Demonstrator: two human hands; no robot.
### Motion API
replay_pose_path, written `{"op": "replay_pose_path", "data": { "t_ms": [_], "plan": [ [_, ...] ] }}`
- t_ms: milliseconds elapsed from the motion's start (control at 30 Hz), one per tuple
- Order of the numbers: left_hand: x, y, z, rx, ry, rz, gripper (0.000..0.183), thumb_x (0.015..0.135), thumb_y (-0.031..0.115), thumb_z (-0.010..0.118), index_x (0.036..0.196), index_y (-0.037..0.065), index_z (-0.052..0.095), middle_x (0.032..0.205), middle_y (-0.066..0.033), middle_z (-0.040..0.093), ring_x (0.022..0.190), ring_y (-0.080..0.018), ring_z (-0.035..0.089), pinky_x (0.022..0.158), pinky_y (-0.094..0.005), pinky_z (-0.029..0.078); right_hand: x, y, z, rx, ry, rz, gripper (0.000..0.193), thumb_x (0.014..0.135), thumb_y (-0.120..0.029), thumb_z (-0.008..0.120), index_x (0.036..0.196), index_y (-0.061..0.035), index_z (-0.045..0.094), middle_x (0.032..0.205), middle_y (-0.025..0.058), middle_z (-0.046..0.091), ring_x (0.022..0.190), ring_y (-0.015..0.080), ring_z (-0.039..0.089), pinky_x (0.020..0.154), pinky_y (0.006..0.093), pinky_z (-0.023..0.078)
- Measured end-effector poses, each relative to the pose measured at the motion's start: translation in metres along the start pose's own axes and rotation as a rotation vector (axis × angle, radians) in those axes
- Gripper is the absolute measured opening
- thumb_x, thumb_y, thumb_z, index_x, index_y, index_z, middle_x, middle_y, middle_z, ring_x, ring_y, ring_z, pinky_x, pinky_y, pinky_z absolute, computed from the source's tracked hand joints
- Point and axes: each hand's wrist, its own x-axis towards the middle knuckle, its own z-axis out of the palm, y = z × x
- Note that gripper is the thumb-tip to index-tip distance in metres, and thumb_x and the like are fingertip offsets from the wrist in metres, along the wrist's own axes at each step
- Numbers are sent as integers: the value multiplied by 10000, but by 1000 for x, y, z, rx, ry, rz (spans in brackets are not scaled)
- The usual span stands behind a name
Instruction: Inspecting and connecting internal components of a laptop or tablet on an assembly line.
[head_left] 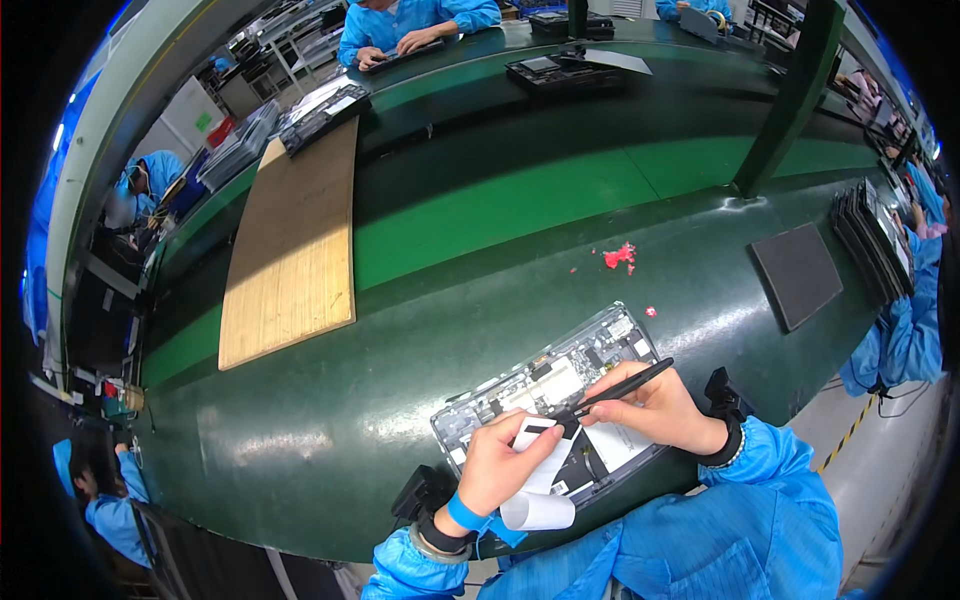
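Note:
An opened laptop base (pixel 515 390) lies at a slant on the green bench in front of me, its circuit board and inner parts exposed. Over its near half, my left hand (pixel 493 465) pinches a white backing sheet (pixel 547 472) that carries a small black strip. The sheet's lower end curls into a loop near the bench edge. Black tweezers (pixel 630 382) are gripped in my right hand (pixel 655 410), with their tips at the sheet beside my left thumb. Whether the tips hold a piece is too small to tell. A blue band circles my left wrist.
Red scraps (pixel 620 257) lie beyond the laptop base. A wooden board (pixel 290 270) bridges the bench at left. To the right are a dark mat (pixel 797 275), a stack of laptop parts (pixel 872 240) and a green post (pixel 795 95). Across the bench, a person in blue works.

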Motion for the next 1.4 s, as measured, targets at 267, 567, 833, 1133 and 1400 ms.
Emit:
{"op": "replay_pose_path", "data": {
  "t_ms": [267, 567, 833, 1133, 1400],
  "plan": [
    [-1, 2, 3, 94, 35, 48, 124, 736, 113, 661, 816, 19, 644, 686, -77, 589, 607, -153, 585, 545, -261, 440, -2, -4, 3, -279, 43, -121, 157, 768, -22, 655, 912, 30, 615, 858, 99, 629, 795, 136, 620, 695, 243, 510],
    [-2, 8, -5, 167, 23, 22, 109, 701, 64, 667, 772, -6, 624, 726, -87, 607, 644, -201, 585, 616, -276, 459, -3, 4, -2, 77, 208, -44, 158, 795, 33, 601, 939, 28, 535, 862, 106, 604, 807, 179, 636, 675, 246, 511],
    [4, 2, -11, 454, -189, 425, 107, 703, 79, 660, 789, 36, 616, 1022, -68, 596, 903, -265, 536, 746, -331, 458, 2, 24, -1, -30, 278, 33, 149, 787, -27, 642, 855, 28, 521, 805, 92, 615, 757, 135, 628, 628, 231, 508],
    [3, 1, -10, 506, -179, 428, 118, 699, 95, 660, 792, 40, 613, 1037, -68, 597, 909, -273, 533, 762, -337, 457, 6, 25, 2, -103, 283, 52, 155, 791, -60, 648, 837, 35, 535, 772, 88, 627, 740, 126, 629, 624, 225, 508],
    [4, 2, -8, 551, -195, 445, 119, 708, 112, 647, 797, 46, 604, 1092, -62, 574, 902, -267, 527, 745, -336, 458, 4, 27, 2, -190, 293, 51, 135, 788, -16, 629, 838, 45, 519, 765, 99, 618, 734, 144, 638, 621, 235, 519]
  ]
}}
